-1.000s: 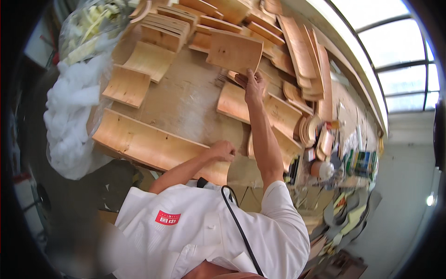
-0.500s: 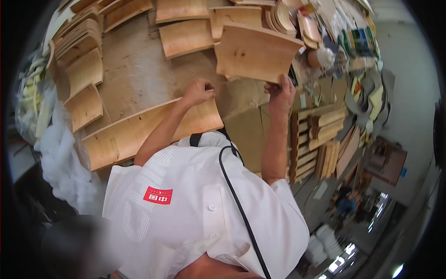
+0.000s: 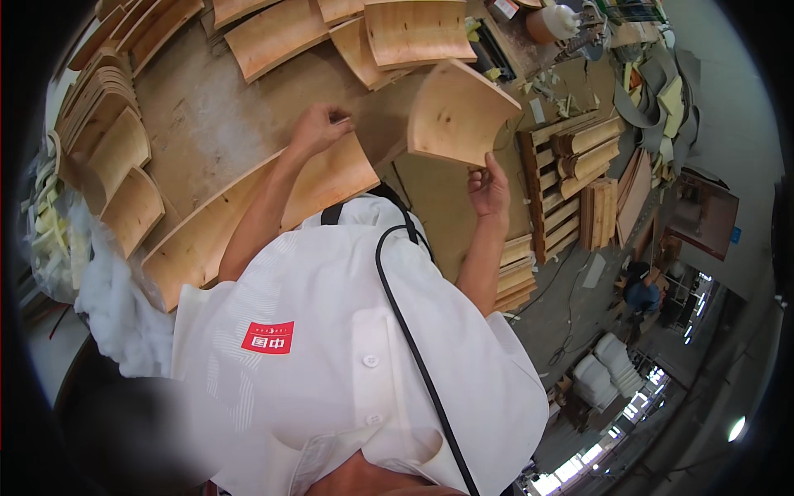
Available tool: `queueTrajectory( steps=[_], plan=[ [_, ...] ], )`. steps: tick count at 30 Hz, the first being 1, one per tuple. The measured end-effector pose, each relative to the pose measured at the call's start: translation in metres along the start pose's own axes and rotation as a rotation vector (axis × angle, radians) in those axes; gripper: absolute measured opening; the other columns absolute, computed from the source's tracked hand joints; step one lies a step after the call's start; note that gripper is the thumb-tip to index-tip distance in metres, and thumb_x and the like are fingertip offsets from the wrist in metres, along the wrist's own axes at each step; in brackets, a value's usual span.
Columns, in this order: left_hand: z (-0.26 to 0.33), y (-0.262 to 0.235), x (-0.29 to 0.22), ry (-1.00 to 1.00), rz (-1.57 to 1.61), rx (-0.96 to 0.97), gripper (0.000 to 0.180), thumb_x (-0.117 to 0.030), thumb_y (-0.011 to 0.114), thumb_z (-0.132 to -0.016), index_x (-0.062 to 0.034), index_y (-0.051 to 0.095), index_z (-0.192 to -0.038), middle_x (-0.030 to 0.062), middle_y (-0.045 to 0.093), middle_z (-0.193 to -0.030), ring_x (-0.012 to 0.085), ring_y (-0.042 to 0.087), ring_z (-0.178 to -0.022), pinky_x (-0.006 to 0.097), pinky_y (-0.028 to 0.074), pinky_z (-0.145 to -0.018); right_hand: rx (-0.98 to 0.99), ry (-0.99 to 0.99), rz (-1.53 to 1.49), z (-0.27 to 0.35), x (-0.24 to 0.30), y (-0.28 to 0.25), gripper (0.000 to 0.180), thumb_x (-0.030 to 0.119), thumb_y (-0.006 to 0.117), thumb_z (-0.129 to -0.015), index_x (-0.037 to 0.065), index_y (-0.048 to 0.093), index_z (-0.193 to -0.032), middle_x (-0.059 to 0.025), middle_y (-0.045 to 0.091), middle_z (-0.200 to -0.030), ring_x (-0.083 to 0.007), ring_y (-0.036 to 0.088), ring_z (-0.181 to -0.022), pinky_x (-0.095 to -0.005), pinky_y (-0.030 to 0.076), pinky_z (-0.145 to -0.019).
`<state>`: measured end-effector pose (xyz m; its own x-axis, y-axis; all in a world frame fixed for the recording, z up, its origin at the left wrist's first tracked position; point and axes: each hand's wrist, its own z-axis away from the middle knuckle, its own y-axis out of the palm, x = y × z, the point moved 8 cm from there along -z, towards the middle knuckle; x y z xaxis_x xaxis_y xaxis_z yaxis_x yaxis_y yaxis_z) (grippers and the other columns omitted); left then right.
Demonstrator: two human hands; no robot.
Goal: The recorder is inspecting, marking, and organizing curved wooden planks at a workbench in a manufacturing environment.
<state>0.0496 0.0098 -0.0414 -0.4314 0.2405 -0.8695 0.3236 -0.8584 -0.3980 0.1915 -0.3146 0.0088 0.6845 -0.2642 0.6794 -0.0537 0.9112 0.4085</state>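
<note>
The right hand (image 3: 489, 187) grips the lower edge of a pale, curved plywood panel with a rounded upper corner (image 3: 459, 114), fingers closed around its rim, and holds it lifted off the bench, tilted so that its broad face shows. The left hand (image 3: 318, 128) rests with bent fingers on the top edge of a long, bowed light-wood board (image 3: 248, 219) that lies flat on the scuffed brown workbench (image 3: 198, 116), running from near the middle of the bench down toward the person's left side; whether the fingers pinch the edge or only press on it cannot be told. More curved wooden pieces (image 3: 413, 31) lie fanned along the far side of the bench, and a nested stack of similar curved shells (image 3: 107, 132) stands at the left. White fluffy wadding (image 3: 112, 302) lies beside the long board's lower end.
</note>
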Motion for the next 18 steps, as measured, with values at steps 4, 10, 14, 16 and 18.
queueTrajectory(
  steps=[4,10,14,16,18],
  plan=[
    [0.000,0.007,0.007,0.006,-0.023,0.026,0.037,-0.022,0.072,-0.075,0.0013,0.067,-0.103,0.0172,0.069,-0.097,0.0219,0.066,-0.090,0.031,0.050,-0.081,-0.017,-0.102,0.476,-0.020,0.007,-0.002,0.024,0.026,0.064,-0.087,0.005,0.059,-0.095,-0.0051,0.062,-0.074,-0.0105,0.056,-0.056,-0.0205,0.045,-0.048],
    [0.000,0.007,0.000,-0.008,-0.011,0.013,0.040,-0.021,0.072,-0.074,0.0002,0.066,-0.106,0.0170,0.069,-0.096,0.0219,0.066,-0.090,0.031,0.051,-0.081,-0.037,0.041,0.383,-0.069,-0.010,-0.033,0.025,0.027,0.067,-0.085,0.005,0.059,-0.095,-0.0048,0.061,-0.073,-0.0128,0.059,-0.061,-0.0259,0.052,-0.059],
    [0.002,0.005,0.000,-0.014,-0.003,0.021,0.041,-0.022,0.073,-0.074,0.0000,0.066,-0.108,0.0164,0.069,-0.096,0.0220,0.066,-0.090,0.031,0.051,-0.081,-0.034,-0.133,0.287,-0.074,-0.010,-0.001,0.023,0.022,0.070,-0.082,0.006,0.059,-0.096,-0.0035,0.061,-0.080,-0.0135,0.059,-0.069,-0.0321,0.054,-0.066],
    [0.001,0.007,-0.009,0.004,0.035,0.030,0.041,-0.022,0.073,-0.073,-0.0001,0.066,-0.108,0.0166,0.069,-0.096,0.0223,0.066,-0.091,0.031,0.051,-0.081,-0.042,-0.142,0.166,-0.089,-0.026,-0.013,0.025,0.020,0.070,-0.082,0.005,0.059,-0.099,-0.0046,0.061,-0.086,-0.0157,0.060,-0.075,-0.0350,0.055,-0.070],
    [-0.004,0.005,-0.003,0.024,0.023,0.009,0.041,-0.021,0.073,-0.073,0.0000,0.066,-0.108,0.0166,0.069,-0.096,0.0222,0.066,-0.091,0.032,0.051,-0.080,-0.058,-0.189,0.206,-0.085,-0.037,-0.001,0.030,0.015,0.070,-0.080,0.002,0.057,-0.103,-0.0082,0.061,-0.095,-0.0209,0.063,-0.084,-0.0391,0.056,-0.071]
  ],
)
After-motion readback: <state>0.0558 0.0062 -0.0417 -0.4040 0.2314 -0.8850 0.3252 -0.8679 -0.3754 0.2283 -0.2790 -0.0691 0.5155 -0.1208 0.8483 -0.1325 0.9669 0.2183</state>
